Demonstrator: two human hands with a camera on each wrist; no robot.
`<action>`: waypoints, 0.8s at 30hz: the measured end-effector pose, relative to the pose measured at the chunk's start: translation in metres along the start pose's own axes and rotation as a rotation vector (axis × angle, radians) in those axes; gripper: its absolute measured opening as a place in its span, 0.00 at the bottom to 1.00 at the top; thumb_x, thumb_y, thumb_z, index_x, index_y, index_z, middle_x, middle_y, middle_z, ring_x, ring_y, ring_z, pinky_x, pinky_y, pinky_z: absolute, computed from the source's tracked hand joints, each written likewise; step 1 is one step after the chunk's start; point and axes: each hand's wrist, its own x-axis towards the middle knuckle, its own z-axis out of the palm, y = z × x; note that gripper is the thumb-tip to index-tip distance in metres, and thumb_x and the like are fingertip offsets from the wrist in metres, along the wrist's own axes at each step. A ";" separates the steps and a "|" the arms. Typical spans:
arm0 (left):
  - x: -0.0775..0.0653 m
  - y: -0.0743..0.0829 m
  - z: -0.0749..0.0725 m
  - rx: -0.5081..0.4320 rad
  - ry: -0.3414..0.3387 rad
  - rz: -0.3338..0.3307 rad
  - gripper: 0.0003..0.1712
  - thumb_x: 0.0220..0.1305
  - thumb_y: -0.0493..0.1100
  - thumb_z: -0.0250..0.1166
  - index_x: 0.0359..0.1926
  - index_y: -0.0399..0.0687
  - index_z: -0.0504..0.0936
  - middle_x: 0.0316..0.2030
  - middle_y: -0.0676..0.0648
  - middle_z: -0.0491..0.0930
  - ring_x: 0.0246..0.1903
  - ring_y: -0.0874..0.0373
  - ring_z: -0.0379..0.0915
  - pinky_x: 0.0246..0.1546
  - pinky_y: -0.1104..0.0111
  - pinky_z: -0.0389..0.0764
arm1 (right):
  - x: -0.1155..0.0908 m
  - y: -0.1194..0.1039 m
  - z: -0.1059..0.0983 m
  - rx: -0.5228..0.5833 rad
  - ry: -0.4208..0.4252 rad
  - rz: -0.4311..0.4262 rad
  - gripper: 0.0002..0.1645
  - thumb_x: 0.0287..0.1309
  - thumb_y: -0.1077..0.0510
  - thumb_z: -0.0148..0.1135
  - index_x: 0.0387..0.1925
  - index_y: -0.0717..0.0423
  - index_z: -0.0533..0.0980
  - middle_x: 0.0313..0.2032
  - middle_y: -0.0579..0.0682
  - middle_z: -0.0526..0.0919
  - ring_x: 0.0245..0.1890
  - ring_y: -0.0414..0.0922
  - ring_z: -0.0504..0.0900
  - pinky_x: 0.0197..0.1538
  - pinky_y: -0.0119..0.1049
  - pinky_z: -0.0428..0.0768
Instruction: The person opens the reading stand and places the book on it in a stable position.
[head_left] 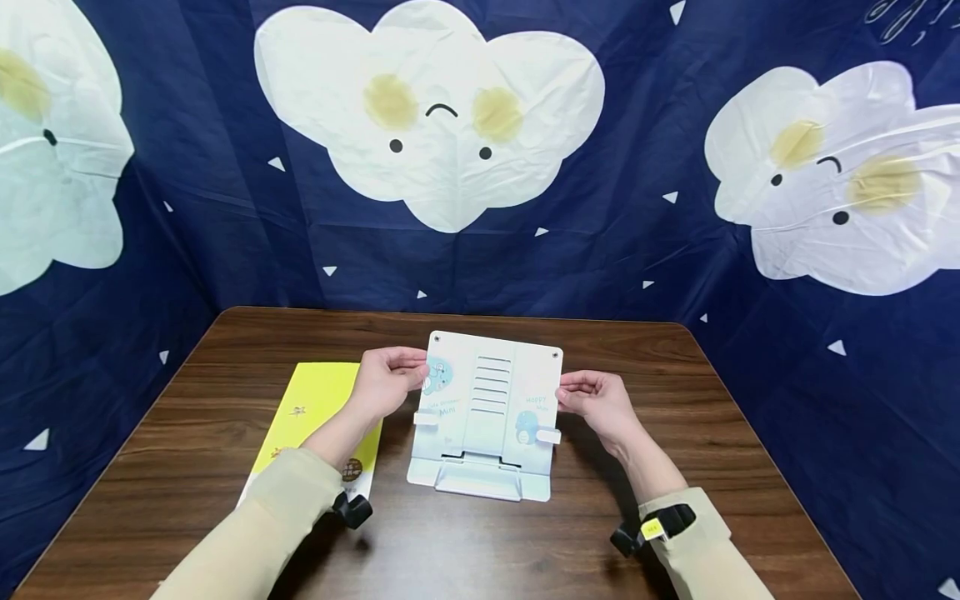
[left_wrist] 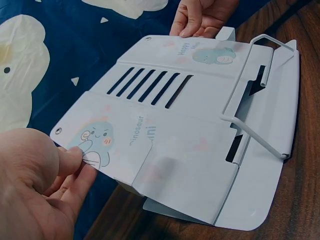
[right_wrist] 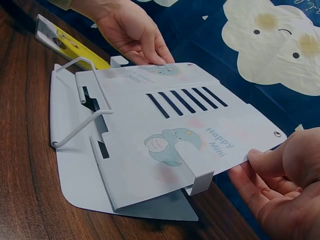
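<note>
Fingers (left_wrist: 75, 162) of the left hand (head_left: 384, 385) are curled and pinch the left edge of the book stand (head_left: 487, 417), thumb on the printed face beside the dinosaur picture, the other fingers behind the panel. A pinch at the edge leaves the face of the panel uncovered and lets the hand steady its tilt.

To the left of the stand a yellow booklet (head_left: 311, 408) lies flat on the worktop (head_left: 525, 550), partly under the left forearm; it touches neither hand.

The book stand sits at the middle of the worktop. Its base plate rests on the wood and its back panel is raised at an angle. A wire page holder (right_wrist: 82, 100) stands up from the front ledge, and two small white tabs project from the side edges. A row of slots runs down the middle of the panel.

Fingers (right_wrist: 270, 175) of the right hand (head_left: 600, 404) are likewise curled and grip the right edge of the panel near its upper corner, thumb on top, remaining fingers beneath. Holding both edges at once keeps the panel level from side to side, judging by the matched grips.

A dark blue cloth with white cloud figures (head_left: 427, 108) hangs behind and beside the worktop.
</note>
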 end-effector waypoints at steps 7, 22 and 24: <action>0.003 0.004 0.000 0.032 -0.007 0.013 0.13 0.69 0.31 0.72 0.53 0.34 0.88 0.43 0.38 0.87 0.39 0.53 0.88 0.42 0.66 0.88 | -0.005 -0.001 0.000 0.039 0.012 -0.006 0.12 0.66 0.77 0.64 0.50 0.81 0.78 0.41 0.66 0.85 0.37 0.45 0.87 0.46 0.40 0.89; 0.006 0.012 -0.003 0.154 0.004 0.137 0.11 0.68 0.33 0.73 0.51 0.38 0.89 0.42 0.42 0.89 0.39 0.51 0.86 0.41 0.69 0.87 | -0.016 -0.004 0.001 0.082 -0.002 -0.043 0.11 0.66 0.77 0.64 0.48 0.80 0.79 0.37 0.60 0.85 0.36 0.46 0.88 0.46 0.43 0.89; 0.005 0.014 -0.002 0.230 0.023 0.219 0.12 0.68 0.35 0.75 0.51 0.41 0.89 0.42 0.45 0.90 0.41 0.52 0.86 0.43 0.68 0.87 | -0.017 -0.004 0.001 0.080 0.002 -0.047 0.11 0.66 0.77 0.64 0.48 0.80 0.79 0.37 0.61 0.85 0.36 0.46 0.88 0.46 0.43 0.89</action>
